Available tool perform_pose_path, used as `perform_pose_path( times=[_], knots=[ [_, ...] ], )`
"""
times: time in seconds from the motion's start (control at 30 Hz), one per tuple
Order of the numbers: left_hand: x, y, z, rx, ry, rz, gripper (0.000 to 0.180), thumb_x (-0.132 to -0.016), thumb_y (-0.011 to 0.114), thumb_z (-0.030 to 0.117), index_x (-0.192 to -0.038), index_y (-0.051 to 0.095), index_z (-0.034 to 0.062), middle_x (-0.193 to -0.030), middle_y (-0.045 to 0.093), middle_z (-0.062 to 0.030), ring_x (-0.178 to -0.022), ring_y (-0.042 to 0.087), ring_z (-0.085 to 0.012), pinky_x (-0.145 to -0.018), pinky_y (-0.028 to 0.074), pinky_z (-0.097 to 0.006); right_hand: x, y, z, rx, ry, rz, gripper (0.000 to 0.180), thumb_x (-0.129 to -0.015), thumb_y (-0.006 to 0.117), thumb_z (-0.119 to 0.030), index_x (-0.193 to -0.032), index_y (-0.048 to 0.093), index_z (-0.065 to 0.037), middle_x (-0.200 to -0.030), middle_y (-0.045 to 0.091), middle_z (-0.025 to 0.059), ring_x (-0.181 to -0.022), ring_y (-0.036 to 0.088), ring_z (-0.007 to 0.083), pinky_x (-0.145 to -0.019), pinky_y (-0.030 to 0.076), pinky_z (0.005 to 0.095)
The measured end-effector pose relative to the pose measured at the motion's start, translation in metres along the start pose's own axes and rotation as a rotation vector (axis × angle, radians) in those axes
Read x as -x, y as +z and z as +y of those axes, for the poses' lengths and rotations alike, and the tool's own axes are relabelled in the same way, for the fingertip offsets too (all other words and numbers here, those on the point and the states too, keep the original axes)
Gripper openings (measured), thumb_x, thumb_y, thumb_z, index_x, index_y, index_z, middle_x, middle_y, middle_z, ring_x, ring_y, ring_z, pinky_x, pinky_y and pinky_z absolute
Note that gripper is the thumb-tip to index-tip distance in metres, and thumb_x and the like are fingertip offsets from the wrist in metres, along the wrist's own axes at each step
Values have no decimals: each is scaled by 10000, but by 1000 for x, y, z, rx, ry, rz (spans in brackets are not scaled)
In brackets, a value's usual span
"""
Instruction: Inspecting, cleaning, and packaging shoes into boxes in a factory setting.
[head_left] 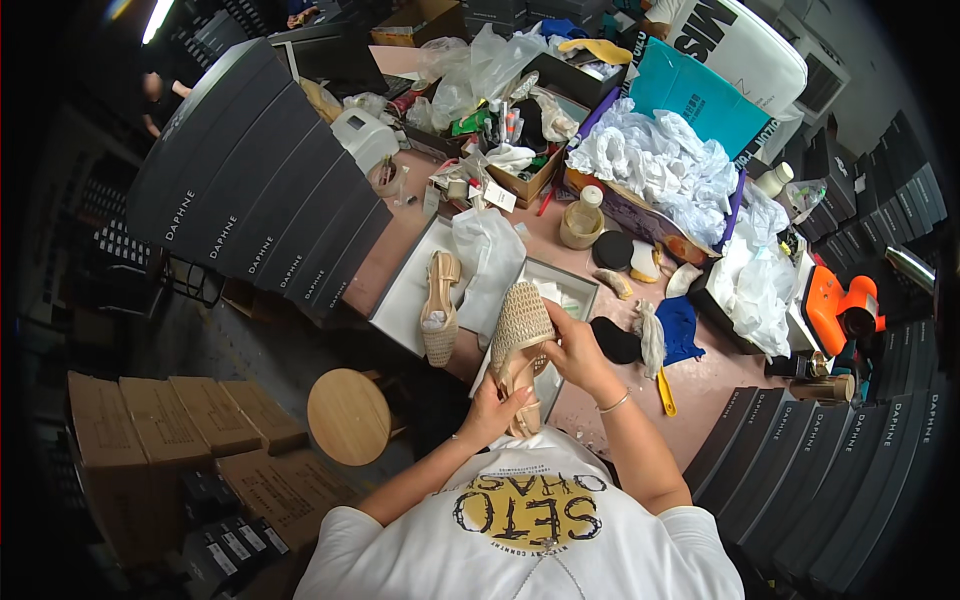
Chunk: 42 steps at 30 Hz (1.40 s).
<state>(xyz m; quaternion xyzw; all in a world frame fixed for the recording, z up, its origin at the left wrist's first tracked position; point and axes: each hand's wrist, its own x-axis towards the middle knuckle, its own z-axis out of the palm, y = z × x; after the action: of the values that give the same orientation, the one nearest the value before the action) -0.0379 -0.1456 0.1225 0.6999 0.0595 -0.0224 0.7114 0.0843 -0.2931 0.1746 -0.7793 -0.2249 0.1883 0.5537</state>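
Observation:
A beige woven closed-toe sandal is held in front of my chest, toe pointing away from me. My left hand is closed round its heel and strap end. My right hand grips its side near the opening, fingers partly hidden by the shoe. The matching sandal lies to the left, toe toward me, with white stuffing in its toe, in a white-lined shoebox part. White tissue paper spills beside it. Under the held sandal is another open grey-edged box part.
Stacked dark shoeboxes rise at the left, and more shoeboxes stand at the right. A bottle, black round pads, a yellow-handled brush and a blue cloth lie on the pink table. A round stool stands lower left.

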Motion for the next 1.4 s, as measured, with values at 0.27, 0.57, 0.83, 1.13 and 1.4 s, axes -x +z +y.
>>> perform_pose_path(
  times=[0.27, 0.57, 0.83, 1.13, 1.4],
  knots=[
    [-29, -20, 0, 995, -502, 29, 443, -931, 549, 356, -1224, 480, 31, -937, 585, -58, -850, 602, -163, -781, 506, -327, 10, -12, 24, -493, 89, 77, 657, -944, 547, -201, -1475, 186, -62, -1377, 408, 184, -1135, 534, 223, -903, 464, 324],
    [-36, -41, 14, 1621, -534, -256, 512, -1002, 415, 321, -1390, 324, 0, -1001, 546, -109, -608, 520, -72, -633, 457, -237, 80, -6, 69, -500, 411, 43, 431, -961, 522, -301, -1269, 505, 1, -1132, 604, 90, -936, 613, 154, -780, 495, 273],
    [-36, -32, 28, 1069, -560, -172, 387, -999, 414, 298, -1302, 455, 60, -992, 565, -59, -559, 483, -34, -608, 468, -209, 75, 19, 55, -476, 340, -102, 485, -961, 518, -323, -1320, 457, -2, -1221, 566, 102, -1029, 582, 166, -859, 452, 280],
    [-4, 6, 8, 724, -368, 45, 467, -974, 493, 178, -1388, 306, 66, -1197, 516, -117, -1088, 563, -188, -858, 483, -290, 70, 54, 25, 182, 32, 28, 827, -770, 757, -210, -1430, 291, -34, -1295, 488, 141, -1156, 509, 204, -945, 421, 331],
    [-148, -3, -124, -650, 90, -46, 486, -865, 527, 90, -1305, 386, -58, -1199, 510, -281, -941, 604, -393, -829, 498, -419, 148, -15, 58, -739, 422, 410, 418, -858, 603, -117, -1243, 464, -36, -990, 569, 47, -905, 571, 124, -773, 476, 267]
  ],
)
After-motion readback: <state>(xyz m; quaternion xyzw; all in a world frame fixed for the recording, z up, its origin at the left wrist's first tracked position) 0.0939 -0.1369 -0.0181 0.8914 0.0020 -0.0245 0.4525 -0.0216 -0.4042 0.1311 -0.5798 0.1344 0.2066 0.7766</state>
